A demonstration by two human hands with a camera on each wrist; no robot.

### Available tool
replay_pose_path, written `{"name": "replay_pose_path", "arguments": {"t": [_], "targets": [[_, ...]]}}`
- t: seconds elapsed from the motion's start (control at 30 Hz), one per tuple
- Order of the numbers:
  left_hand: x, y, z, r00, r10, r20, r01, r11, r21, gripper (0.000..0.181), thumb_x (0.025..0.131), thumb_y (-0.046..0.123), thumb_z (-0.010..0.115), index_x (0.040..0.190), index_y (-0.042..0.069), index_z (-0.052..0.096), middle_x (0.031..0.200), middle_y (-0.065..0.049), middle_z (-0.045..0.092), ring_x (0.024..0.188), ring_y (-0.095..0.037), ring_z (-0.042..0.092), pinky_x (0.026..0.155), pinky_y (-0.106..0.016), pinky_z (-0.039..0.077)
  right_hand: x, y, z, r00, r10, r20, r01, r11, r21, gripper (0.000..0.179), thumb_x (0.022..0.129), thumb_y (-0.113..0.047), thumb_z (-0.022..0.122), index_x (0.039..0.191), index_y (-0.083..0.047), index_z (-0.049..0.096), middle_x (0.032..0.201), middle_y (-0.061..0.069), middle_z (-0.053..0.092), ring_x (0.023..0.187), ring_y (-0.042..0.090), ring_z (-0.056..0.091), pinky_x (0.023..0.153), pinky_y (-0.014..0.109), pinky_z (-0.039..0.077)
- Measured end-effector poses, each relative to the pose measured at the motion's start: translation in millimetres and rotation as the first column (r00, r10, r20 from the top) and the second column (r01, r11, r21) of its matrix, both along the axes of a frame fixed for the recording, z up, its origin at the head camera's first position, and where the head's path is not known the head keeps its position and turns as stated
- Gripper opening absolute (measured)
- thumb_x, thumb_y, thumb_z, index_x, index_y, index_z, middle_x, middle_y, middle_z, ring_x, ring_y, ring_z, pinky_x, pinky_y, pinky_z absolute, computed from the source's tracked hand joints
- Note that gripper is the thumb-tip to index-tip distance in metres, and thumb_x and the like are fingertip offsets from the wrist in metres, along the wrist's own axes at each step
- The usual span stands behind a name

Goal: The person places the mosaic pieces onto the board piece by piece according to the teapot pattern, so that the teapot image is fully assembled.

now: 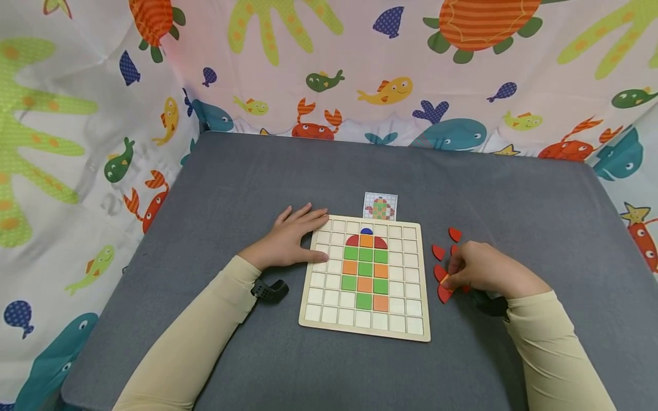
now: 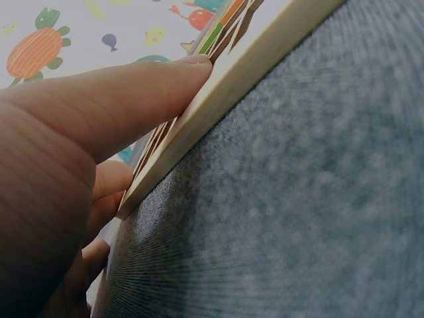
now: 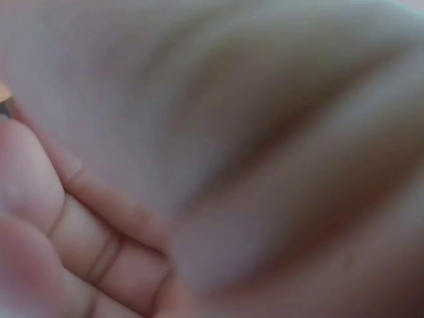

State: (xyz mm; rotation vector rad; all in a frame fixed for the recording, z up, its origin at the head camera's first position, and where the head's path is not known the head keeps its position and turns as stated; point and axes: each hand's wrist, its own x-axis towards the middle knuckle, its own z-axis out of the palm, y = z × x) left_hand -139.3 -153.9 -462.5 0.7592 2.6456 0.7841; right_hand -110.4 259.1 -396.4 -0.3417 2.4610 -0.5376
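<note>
A wooden grid board (image 1: 360, 332) lies on the grey table, with green, orange, red and blue pieces set in its middle columns. My left hand (image 1: 289, 240) rests at its upper left edge with fingers spread. In the left wrist view the thumb (image 2: 152, 89) lies over the board's raised rim (image 2: 199, 136). To the right of the board, my right hand (image 1: 480, 268) pinches a small orange piece (image 1: 445, 278), mostly hidden by the fingers. Several red curved-sided pieces (image 1: 444, 294) lie under and around that hand. Mostly palm and curled fingers (image 3: 106, 245) fill the right wrist view.
A small card (image 1: 380, 206) printed with a coloured grid pattern touches the board's top edge. Fabric with sea animals hangs behind and beside the grey table (image 1: 288, 171). A dark band (image 1: 269, 291) sits on the left wrist.
</note>
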Motion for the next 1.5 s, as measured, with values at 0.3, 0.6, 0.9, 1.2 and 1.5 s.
{"name": "replay_pose_path", "arguments": {"t": [0.3, 0.6, 0.9, 1.2, 1.5], "targets": [[-0.6, 0.8, 0.3, 1.0, -0.003, -0.001, 0.003, 1.0, -0.002, 0.094, 0.093, 0.058, 0.075, 0.167, 0.021, 0.031, 0.175, 0.006, 0.023, 0.164, -0.022, 0.004, 0.127, -0.055, -0.01, 2.3, -0.4, 8.3, 0.999, 0.01, -0.04, -0.011, 1.0, -0.026, 0.024, 0.083, -0.024, 0.088, 0.079, -0.012, 0.068, 0.069, -0.002, 0.061, 0.063, 0.016, 0.054, 0.057, 0.033, 0.042], [-0.5, -2.0, 0.4, 1.0, 0.0, 0.001, 0.0, 1.0, 0.007, 0.094, 0.093, 0.058, 0.076, 0.167, 0.021, 0.032, 0.174, 0.006, 0.023, 0.164, -0.024, 0.005, 0.127, -0.056, -0.01, 3.8, -17.5, 19.1, 0.984, 0.036, -0.173, -0.05, 0.996, -0.076, 0.02, 0.087, -0.021, 0.085, 0.078, -0.016, 0.068, 0.066, -0.006, 0.061, 0.055, 0.013, 0.053, 0.054, 0.029, 0.042], [0.5, -2.6, 0.4, 1.0, 0.005, 0.008, -0.005, 1.0, 0.002, 0.094, 0.093, 0.059, 0.074, 0.167, 0.021, 0.031, 0.175, 0.006, 0.023, 0.164, -0.023, 0.004, 0.127, -0.055, -0.01, 6.9, -44.1, 18.8, 0.962, 0.044, -0.27, -0.091, 0.983, -0.162, 0.022, 0.088, -0.022, 0.087, 0.078, -0.019, 0.068, 0.063, -0.005, 0.056, 0.057, 0.012, 0.05, 0.053, 0.028, 0.042], [-1.9, -1.4, -1.1, 1.0, -0.002, 0.007, 0.002, 1.0, 0.001, 0.094, 0.093, 0.059, 0.074, 0.168, 0.022, 0.03, 0.175, 0.008, 0.022, 0.164, -0.022, 0.004, 0.127, -0.054, -0.011, 10.7, -78.0, 11.4, 0.955, 0.115, -0.274, -0.177, 0.961, -0.214, 0.023, 0.09, -0.018, 0.085, 0.08, -0.019, 0.064, 0.071, -0.007, 0.061, 0.055, 0.011, 0.048, 0.052, 0.028, 0.041], [-1.4, -0.8, -1.0, 1.0, -0.001, 0.005, 0.001, 1.0, -0.005, 0.094, 0.093, 0.061, 0.073, 0.168, 0.023, 0.031, 0.174, 0.008, 0.022, 0.164, -0.022, 0.004, 0.127, -0.055, -0.011, 11.9, -114.9, 6.2, 0.925, 0.249, -0.286, -0.318, 0.921, -0.224, 0.02, 0.091, -0.014, 0.083, 0.079, -0.02, 0.068, 0.075, -0.012, 0.064, 0.062, 0.008, 0.052, 0.058, 0.026, 0.045]]}}
